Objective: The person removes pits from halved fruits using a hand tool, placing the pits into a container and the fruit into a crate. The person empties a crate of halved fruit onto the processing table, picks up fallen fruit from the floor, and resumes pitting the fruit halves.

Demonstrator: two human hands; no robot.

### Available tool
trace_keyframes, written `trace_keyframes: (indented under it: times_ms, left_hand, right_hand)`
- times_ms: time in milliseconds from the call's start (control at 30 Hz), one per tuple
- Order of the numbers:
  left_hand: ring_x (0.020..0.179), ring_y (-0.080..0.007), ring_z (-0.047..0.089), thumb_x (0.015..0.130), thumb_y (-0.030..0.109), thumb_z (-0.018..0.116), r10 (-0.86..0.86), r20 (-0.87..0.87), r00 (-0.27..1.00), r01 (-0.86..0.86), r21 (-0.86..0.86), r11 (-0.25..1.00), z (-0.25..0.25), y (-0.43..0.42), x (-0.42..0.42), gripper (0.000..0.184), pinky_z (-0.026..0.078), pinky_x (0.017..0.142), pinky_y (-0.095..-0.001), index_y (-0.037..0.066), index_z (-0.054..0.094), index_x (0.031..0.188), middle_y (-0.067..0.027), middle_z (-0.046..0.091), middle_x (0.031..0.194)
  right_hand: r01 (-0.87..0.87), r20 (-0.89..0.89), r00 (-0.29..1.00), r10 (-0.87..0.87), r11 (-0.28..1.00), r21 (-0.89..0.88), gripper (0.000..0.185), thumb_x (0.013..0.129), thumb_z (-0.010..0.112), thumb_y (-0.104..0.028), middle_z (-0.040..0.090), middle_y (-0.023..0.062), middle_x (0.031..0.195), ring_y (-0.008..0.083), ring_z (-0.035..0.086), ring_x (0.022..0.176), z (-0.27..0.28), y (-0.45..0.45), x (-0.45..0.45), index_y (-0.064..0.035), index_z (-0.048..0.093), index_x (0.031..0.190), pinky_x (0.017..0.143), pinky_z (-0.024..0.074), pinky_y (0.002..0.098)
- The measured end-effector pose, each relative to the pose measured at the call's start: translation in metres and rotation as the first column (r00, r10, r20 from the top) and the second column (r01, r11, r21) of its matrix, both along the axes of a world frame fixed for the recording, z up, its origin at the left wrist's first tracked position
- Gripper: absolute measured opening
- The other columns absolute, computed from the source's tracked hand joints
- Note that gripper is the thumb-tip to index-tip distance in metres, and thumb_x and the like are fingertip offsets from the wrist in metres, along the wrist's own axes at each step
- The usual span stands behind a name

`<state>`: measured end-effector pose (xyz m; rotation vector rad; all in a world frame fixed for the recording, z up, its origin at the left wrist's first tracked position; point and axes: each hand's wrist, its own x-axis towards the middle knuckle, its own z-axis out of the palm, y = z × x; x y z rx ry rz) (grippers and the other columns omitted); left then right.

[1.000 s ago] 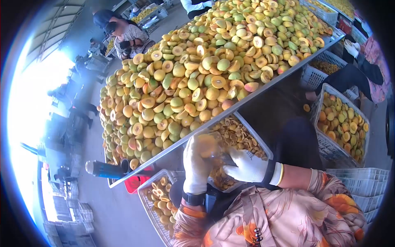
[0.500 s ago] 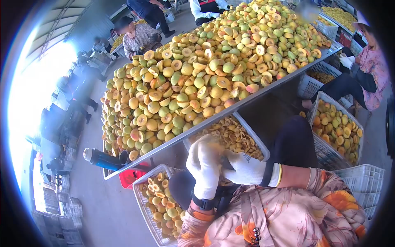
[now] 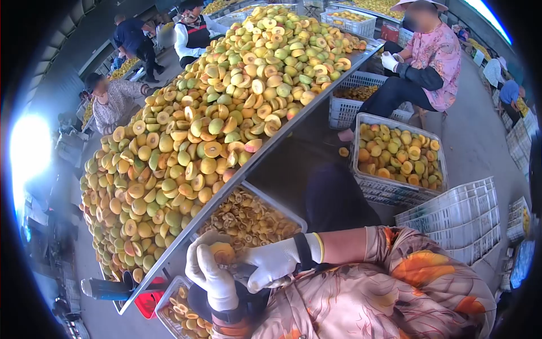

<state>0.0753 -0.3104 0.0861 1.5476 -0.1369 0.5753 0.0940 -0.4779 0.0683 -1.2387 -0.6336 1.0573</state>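
My left hand (image 3: pixel 210 274), in a white glove with a dark band at the wrist, is closed around a yellow peach half (image 3: pixel 223 253). The fruit's orange side shows between the fingers. Close beside it, my right hand (image 3: pixel 272 262), also gloved in white, is closed with its fingers curled toward the peach half. What it grips is hidden. Both hands are above my lap, just in front of a crate of peach scraps (image 3: pixel 248 217). Beyond them, a sloping metal-edged table (image 3: pixel 186 227) bears a large heap of halved peaches (image 3: pixel 209 133).
At lower left stands a crate of peach halves (image 3: pixel 182 316), near a red container (image 3: pixel 148 302) and a dark flask (image 3: pixel 104 289). To the right are another fruit crate (image 3: pixel 401 155) and stacked white crates (image 3: pixel 454 220). A co-worker in pink (image 3: pixel 432 59) sits at upper right; others work behind the heap.
My view has swung right, so the heap and my hands appear farther left. The peach half in my left hand now shows clearly, and the hands look slightly farther apart.
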Motion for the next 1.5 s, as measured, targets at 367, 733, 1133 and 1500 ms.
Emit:
trace_keyframes:
  times_ms: [367,733,1133,1500]
  left_hand:
    - [0.074,-0.0209,0.068,0.105,0.055,0.046,-0.095,-0.335,0.937,-0.104,-0.531,0.841,-0.007,0.025,0.005,0.06,0.053,0.061,-0.0279,-0.001,0.067,0.113,-0.0119,0.072,0.088]
    - [0.101,-0.031,0.067,0.099,0.029,0.061,0.847,-0.456,0.273,-0.047,0.873,0.485,-0.101,0.239,-0.181,0.034,0.051,0.091,-0.0419,0.002,0.068,0.118,-0.0191,0.069,0.104]
    - [0.117,-0.0411,0.058,0.084,0.019,0.074,0.503,-0.095,0.859,-0.124,0.915,0.384,-0.093,0.254,0.121,0.063,0.049,0.101,-0.0473,0.008,0.053,0.142,-0.0213,0.059,0.126]
    - [0.095,-0.0227,0.067,0.088,0.015,0.068,0.278,-0.309,0.909,-0.225,0.198,0.954,-0.081,0.235,0.105,0.039,0.054,0.089,-0.0326,-0.004,0.066,0.122,-0.0136,0.067,0.111]
  right_hand:
    - [-0.299,-0.449,0.797,0.405,0.909,0.289,0.021,0.086,0.071,-0.017,0.044,0.0,0.056,0.0068,0.037,0.039,-0.006,0.004,0.025,-0.0019,0.056,0.089,0.035,0.0286,0.0241]
    - [0.006,0.514,0.738,0.436,0.758,-0.652,0.053,0.084,0.064,-0.037,0.068,0.0326,0.108,0.0463,0.066,0.105,-0.104,0.018,0.033,0.0064,0.063,0.113,0.091,0.052,0.0497]
    - [0.027,0.505,0.803,0.317,0.827,-0.562,0.049,0.085,0.062,-0.033,0.07,0.029,0.105,0.0459,0.067,0.098,-0.14,0.035,0.046,0.0024,0.061,0.118,0.087,0.0534,0.0485]
    - [0.281,0.633,0.772,0.058,0.862,-0.422,0.045,0.089,0.066,-0.03,0.069,0.0298,0.1,0.0461,0.068,0.097,-0.075,0.035,0.051,0.0042,0.06,0.118,0.085,0.0539,0.0501]
